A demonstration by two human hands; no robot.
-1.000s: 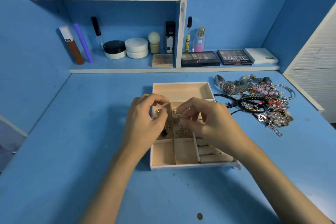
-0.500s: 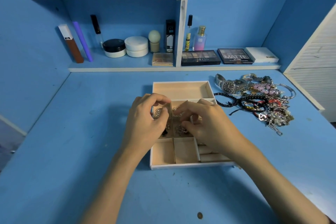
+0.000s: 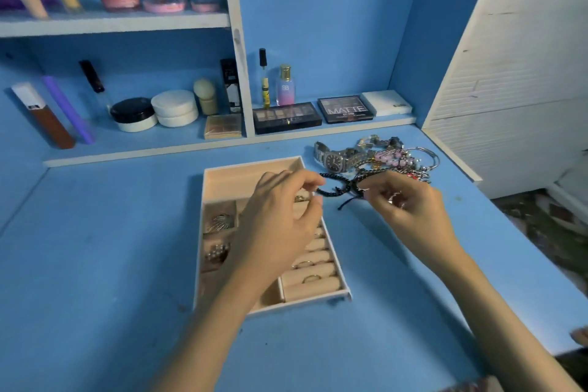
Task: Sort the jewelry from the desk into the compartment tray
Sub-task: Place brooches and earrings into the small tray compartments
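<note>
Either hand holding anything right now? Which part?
Right hand pinches the black bead bracelet at its knotted end; left hand is at the other end, grip unclear.

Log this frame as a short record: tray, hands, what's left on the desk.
Tray: compartment tray, gold pieces in left compartments, rings on the rolls
Left hand: over the tray, fingertips at left end of black bead bracelet; grip unclear
Right hand: at the bracelet's right end; grip unclear
Unsorted: jewelry pile with a watch, right of the tray
</note>
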